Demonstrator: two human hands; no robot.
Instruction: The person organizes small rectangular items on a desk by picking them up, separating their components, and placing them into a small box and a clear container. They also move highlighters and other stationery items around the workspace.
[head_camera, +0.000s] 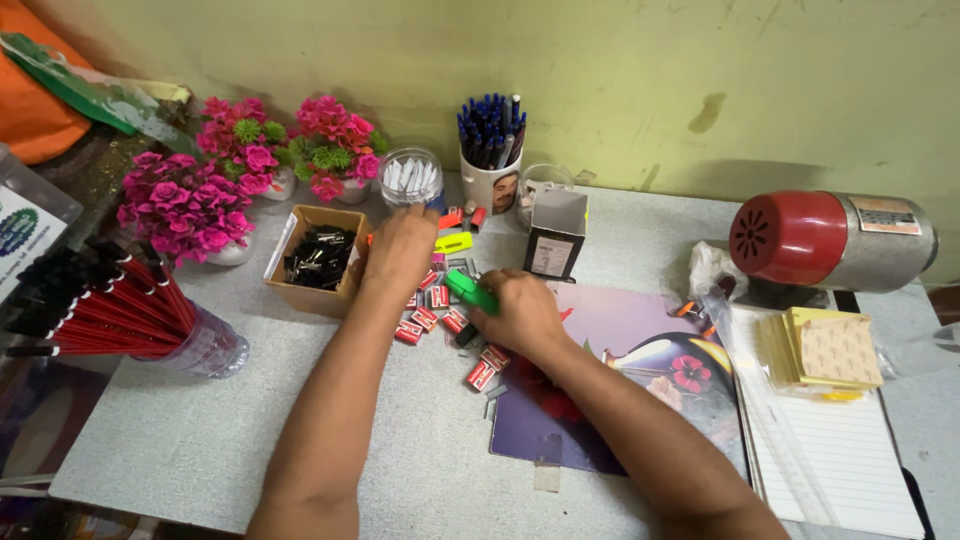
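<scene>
Right hand (520, 312) around green marker (470, 291)

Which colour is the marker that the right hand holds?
Bright green; the marker shows in the right hand in the head view.

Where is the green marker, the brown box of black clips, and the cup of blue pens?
Green plastic marker (470, 291), head view, on its body beside the right hand.
Brown cardboard box of black clips (304, 295), head view, on its front wall.
White cup of blue pens (489, 186), head view, on its side.
</scene>
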